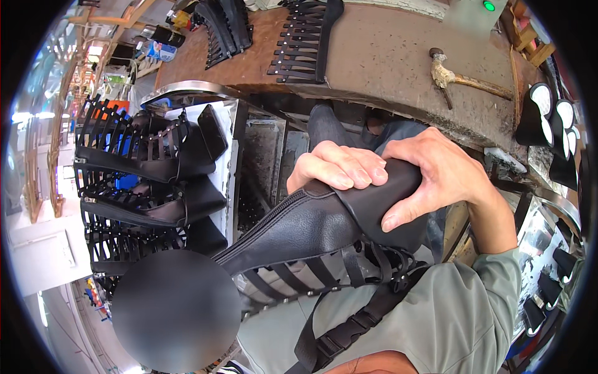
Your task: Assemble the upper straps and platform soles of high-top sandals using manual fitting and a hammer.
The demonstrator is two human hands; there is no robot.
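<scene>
boot [324, 224], smooth black and strappy (zip [268, 217] along its side), left fingers [360, 176] and right fingers [405, 213] gripping it.

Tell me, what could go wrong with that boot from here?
The black boot looks smooth, so it might slip or crease where the left grip and right grip hold it. Its side straps sit close to the buckled harness across the person's shirt, so one might snag. The hammer lies loose near the edge of the workbench; a bump could perhaps knock it off.
</scene>
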